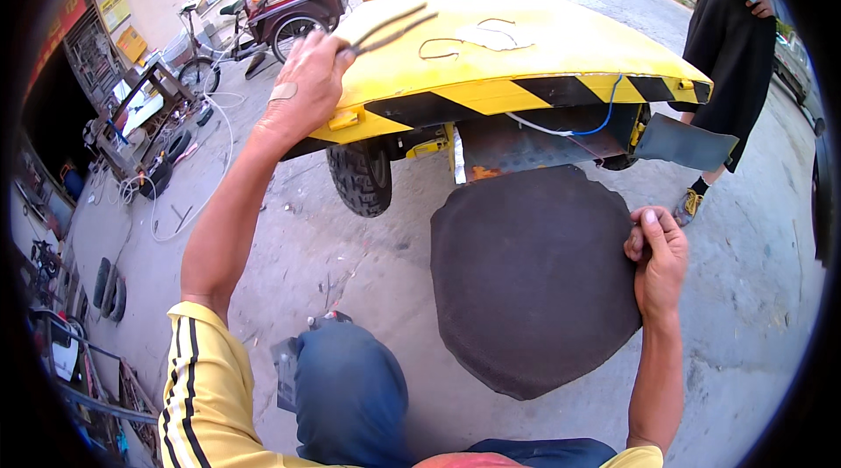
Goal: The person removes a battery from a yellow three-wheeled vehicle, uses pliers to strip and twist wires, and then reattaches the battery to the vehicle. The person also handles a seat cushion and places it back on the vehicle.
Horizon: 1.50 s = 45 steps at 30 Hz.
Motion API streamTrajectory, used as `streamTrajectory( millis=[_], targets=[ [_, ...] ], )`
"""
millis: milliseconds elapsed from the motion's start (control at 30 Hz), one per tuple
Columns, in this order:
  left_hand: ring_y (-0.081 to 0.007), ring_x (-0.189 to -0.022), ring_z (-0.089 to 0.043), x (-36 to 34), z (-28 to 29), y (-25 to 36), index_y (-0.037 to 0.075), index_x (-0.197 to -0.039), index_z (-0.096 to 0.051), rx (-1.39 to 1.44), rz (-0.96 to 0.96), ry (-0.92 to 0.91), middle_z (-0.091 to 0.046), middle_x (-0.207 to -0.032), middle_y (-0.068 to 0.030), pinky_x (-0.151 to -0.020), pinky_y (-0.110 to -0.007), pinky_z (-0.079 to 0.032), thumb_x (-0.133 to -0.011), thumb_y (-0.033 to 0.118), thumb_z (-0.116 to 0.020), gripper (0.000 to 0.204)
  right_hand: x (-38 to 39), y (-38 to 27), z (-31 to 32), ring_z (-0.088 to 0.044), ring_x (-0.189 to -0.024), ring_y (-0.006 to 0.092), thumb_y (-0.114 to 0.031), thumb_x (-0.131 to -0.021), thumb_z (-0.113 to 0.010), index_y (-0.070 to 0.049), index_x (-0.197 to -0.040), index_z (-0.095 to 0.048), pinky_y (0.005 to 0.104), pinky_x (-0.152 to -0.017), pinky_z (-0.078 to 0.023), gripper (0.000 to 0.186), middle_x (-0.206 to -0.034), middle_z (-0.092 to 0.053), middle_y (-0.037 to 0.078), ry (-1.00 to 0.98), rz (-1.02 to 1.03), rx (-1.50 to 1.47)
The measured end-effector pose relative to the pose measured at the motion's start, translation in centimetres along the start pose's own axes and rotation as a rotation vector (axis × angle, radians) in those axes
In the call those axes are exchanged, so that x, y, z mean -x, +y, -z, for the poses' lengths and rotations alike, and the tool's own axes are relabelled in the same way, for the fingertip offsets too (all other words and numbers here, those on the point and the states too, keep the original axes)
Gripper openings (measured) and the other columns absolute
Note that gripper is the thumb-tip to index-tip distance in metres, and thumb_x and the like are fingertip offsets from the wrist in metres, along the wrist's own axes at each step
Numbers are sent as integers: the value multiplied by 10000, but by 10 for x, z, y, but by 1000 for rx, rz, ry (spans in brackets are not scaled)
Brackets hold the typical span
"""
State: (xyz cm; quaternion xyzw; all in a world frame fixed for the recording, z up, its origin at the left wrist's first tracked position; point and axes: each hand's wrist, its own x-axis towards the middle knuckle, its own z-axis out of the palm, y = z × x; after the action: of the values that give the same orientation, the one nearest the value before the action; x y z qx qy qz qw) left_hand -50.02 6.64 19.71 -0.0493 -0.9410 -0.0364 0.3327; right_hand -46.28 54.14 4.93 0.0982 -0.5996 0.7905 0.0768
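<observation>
My left hand [308, 83] is raised over the left corner of a yellow vehicle body [526, 35]. Its fingers are closed on a pair of thin dark strips [390, 28], which stick out to the right; I cannot tell whether they join. My right hand [659, 253] is closed at the right edge of a dark brown, roughly round sheet [534, 284], with thumb and fingers pinched there. The sheet spreads in front of me, below the vehicle's black-and-yellow striped edge [491, 98]. Thin dark wire pieces [440, 49] lie on the yellow top.
Blue and white wires [604, 122] hang at an open bay beside a grey metal flap [683, 144]. A tyre [361, 179] is under the left side. One person [727, 48] stands at right. A cargo tricycle [293, 17], workbench and white hose [229, 131] are at left.
</observation>
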Motion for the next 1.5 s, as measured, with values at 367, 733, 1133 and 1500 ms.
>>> streamTrajectory(
  millis=[367, 733, 1133, 1500],
  targets=[
    [-334, -1309, -590, -11, 5, 63, 5, -1324, -674, 81, -162, 102, -662, -1363, -167, -1132, -442, -440, -1080, 310, -587, 400, 7, -5, -1, -473, -672, 42, -194, -1081, -654, -22, -1045, -695, 226, -621, -349, 181, -759, -564, -52, -34, 47, 273],
    [-384, -1254, -655, -16, -21, 105, 8, -1291, -714, 76, -413, 398, -725, -1262, -225, -1106, -449, -473, -1060, 242, -624, 341, 18, -16, -20, -607, -759, 98, -155, -1027, -712, 2, -1045, -696, 277, -706, -497, 159, -812, -665, 10, -115, 75, 617],
    [-311, -553, -479, 129, -64, 198, 46, -730, -511, 770, -678, -444, -429, -665, -108, -507, -408, -364, -950, 155, -717, 321, 23, -3, -31, -672, -759, 300, -96, -898, -792, -33, -1019, -662, 403, -708, -542, 188, -866, -671, 125, -285, 604, 1095],
    [-307, -525, -526, 119, -60, 209, 69, -687, -503, 692, -698, -518, -467, -633, -105, -477, -409, -401, -855, 201, -844, 403, 23, -2, -28, -661, -848, 320, -92, -845, -796, -50, -941, -626, 430, -756, -542, 200, -868, -603, 99, -335, 593, 1240]
  ],
)
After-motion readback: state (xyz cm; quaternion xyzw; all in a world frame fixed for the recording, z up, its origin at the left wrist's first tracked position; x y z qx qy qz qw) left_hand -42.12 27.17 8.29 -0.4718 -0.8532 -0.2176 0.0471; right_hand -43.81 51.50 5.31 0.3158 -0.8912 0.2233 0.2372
